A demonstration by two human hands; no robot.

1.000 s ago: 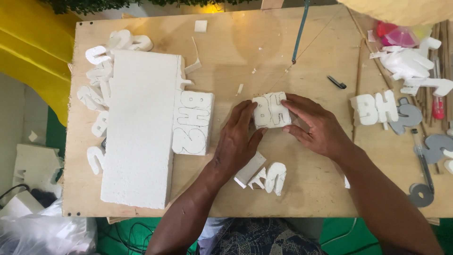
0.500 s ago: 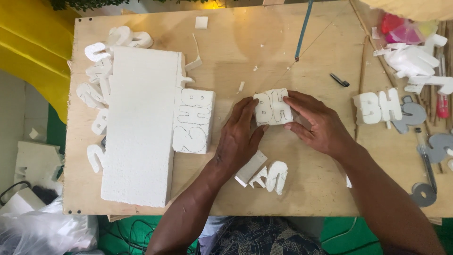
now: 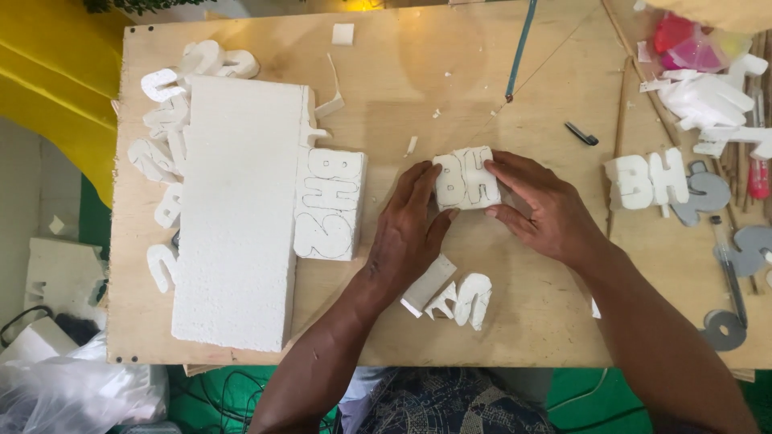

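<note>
Both my hands clamp the white foam letter block [image 3: 466, 178]: left hand [image 3: 410, 229] on its left edge, right hand [image 3: 543, 209] on its right, above the plywood board [image 3: 523, 321].

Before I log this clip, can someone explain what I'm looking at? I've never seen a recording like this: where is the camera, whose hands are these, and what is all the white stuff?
No machine is involved. The single view comes from a camera worn on a person's head, looking down at that person's own two bare hands over a plywood work board.

The left hand and right hand together grip a small white foam block with outlined characters drawn on it.

On the board lie a large foam slab, a marked foam piece beside it, cut-out foam shapes at the far left, foam offcuts near the person, a finished foam cut-out to the right, and grey flat shapes at the right edge.
</note>
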